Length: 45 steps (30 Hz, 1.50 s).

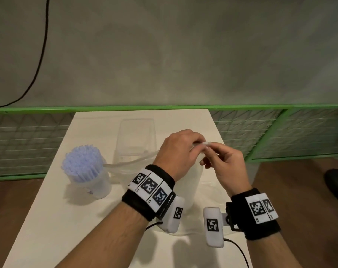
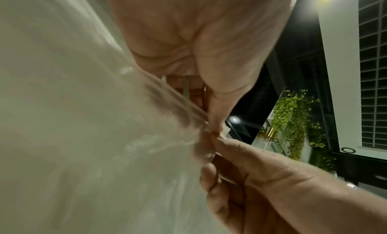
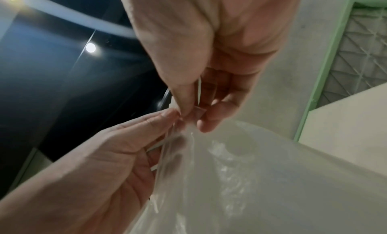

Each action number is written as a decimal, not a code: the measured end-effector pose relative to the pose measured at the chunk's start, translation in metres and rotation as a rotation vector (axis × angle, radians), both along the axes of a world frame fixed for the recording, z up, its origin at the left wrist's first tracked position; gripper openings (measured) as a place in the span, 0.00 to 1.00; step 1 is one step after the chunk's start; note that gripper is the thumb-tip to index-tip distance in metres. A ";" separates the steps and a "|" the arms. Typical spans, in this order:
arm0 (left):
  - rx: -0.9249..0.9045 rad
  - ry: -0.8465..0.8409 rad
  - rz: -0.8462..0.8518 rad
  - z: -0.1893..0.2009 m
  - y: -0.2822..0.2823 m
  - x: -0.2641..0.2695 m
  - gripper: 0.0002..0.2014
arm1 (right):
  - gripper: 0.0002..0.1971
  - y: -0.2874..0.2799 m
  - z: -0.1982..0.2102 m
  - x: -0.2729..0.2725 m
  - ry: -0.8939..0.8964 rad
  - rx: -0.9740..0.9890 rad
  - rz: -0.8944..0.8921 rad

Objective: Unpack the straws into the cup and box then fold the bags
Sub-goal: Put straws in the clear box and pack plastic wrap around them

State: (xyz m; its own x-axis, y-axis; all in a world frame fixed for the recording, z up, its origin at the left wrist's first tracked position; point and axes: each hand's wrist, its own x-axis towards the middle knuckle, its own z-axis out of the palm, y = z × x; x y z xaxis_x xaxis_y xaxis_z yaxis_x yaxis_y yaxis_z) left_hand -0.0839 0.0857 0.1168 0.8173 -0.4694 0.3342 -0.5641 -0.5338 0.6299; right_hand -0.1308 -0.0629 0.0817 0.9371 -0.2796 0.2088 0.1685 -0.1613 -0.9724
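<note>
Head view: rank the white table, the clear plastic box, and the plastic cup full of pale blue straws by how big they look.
1. White table, largest by far.
2. Clear plastic box and plastic cup of pale blue straws: these look alike in size; the box stands farther from the camera, so no ranking.

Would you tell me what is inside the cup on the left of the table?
The cup holds a dense upright bundle of pale blue straws, tips above the rim. The cup's bottom is hidden by the straws.
</note>
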 end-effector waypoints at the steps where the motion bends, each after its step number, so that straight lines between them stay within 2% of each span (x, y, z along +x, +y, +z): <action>1: -0.023 -0.017 -0.001 -0.001 0.000 0.000 0.08 | 0.06 0.000 0.001 0.001 -0.013 -0.012 -0.002; 4: -0.047 -0.075 0.036 -0.001 0.001 0.000 0.07 | 0.07 0.002 0.003 0.003 -0.062 -0.038 -0.042; 8: 0.035 -0.133 0.125 -0.002 0.014 -0.001 0.06 | 0.06 0.002 -0.003 0.011 -0.073 0.002 -0.123; 15: 0.113 -0.194 0.304 -0.006 0.091 -0.002 0.04 | 0.08 0.003 -0.008 0.028 -0.069 0.110 -0.151; 21: 0.128 -0.192 0.391 -0.006 0.158 -0.011 0.03 | 0.10 0.005 -0.012 0.035 -0.067 0.110 -0.174; 25: 0.154 -0.138 0.445 -0.004 0.182 -0.014 0.05 | 0.10 0.005 -0.013 0.037 -0.065 0.101 -0.186; 30: 0.031 -0.065 0.369 -0.001 0.178 -0.017 0.02 | 0.09 0.006 -0.005 0.031 -0.069 0.126 -0.147; 32: -0.046 0.019 0.285 0.004 0.167 -0.022 0.05 | 0.06 0.008 0.002 0.028 -0.062 0.158 -0.120; 34: -0.012 0.115 0.204 0.004 0.152 -0.023 0.10 | 0.05 0.011 0.010 0.025 -0.079 0.141 -0.091; 36: 0.079 0.218 0.197 0.005 0.136 -0.021 0.18 | 0.07 0.019 0.019 0.024 -0.111 -0.052 -0.027; 38: 0.154 0.331 0.272 0.006 0.123 -0.015 0.24 | 0.12 0.026 0.025 0.024 -0.083 -0.408 0.018; 40: 0.294 0.336 0.360 0.003 0.118 -0.008 0.27 | 0.20 0.030 0.027 0.022 -0.024 -0.665 0.036; 41: 0.348 0.314 0.371 0.000 0.117 -0.005 0.26 | 0.21 0.030 0.027 0.020 -0.042 -0.737 0.018; 43: 0.402 0.279 0.361 -0.003 0.117 -0.001 0.15 | 0.11 0.029 0.028 0.016 -0.169 -0.836 -0.014; 44: 0.422 0.281 0.329 -0.002 0.117 -0.001 0.11 | 0.07 0.028 0.031 0.013 -0.199 -0.871 0.026; 45: 0.450 0.290 0.280 -0.001 0.116 0.000 0.19 | 0.11 0.028 0.033 0.011 -0.203 -0.899 0.096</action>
